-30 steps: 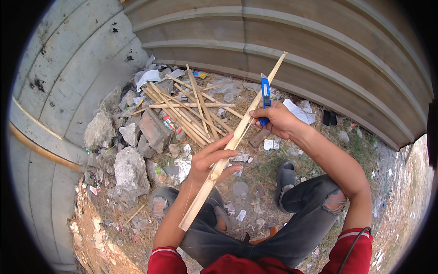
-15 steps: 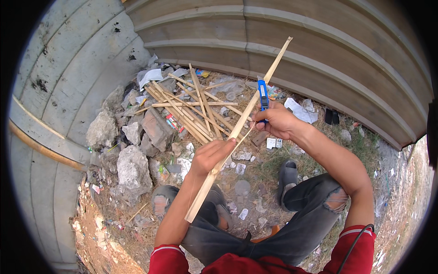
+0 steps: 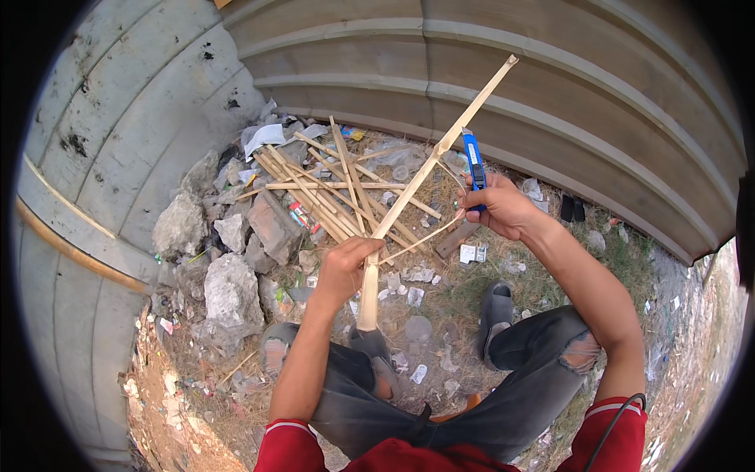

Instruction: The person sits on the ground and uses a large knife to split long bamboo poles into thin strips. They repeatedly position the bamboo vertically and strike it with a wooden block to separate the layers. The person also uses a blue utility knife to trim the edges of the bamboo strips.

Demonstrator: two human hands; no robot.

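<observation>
My left hand [image 3: 348,266] is closed round the lower part of a long pale split-bamboo strip [image 3: 410,190], which slants up and away to the right. In my right hand [image 3: 502,206] is a blue utility knife [image 3: 474,157], its tip pointing away from me. A thin bamboo sliver [image 3: 429,237] bows out from the strip's right side. It runs from near my left fingers to the right fingertips and curves back up toward the strip's node. Whether the right fingers also pinch the sliver is hard to make out.
Beyond my left hand, several bamboo strips [image 3: 314,195] lie in a crossed pile. Broken rocks [image 3: 232,291] sit to the left amid litter. A corrugated metal wall [image 3: 338,55] stands behind, and a grey panel wall [image 3: 102,126] at left. My sandalled foot [image 3: 495,311] is below my right hand.
My right hand with the knife has moved right, away from the strip, and the sliver now bows out widely. The strip's lower end has swung right, making it steeper.
</observation>
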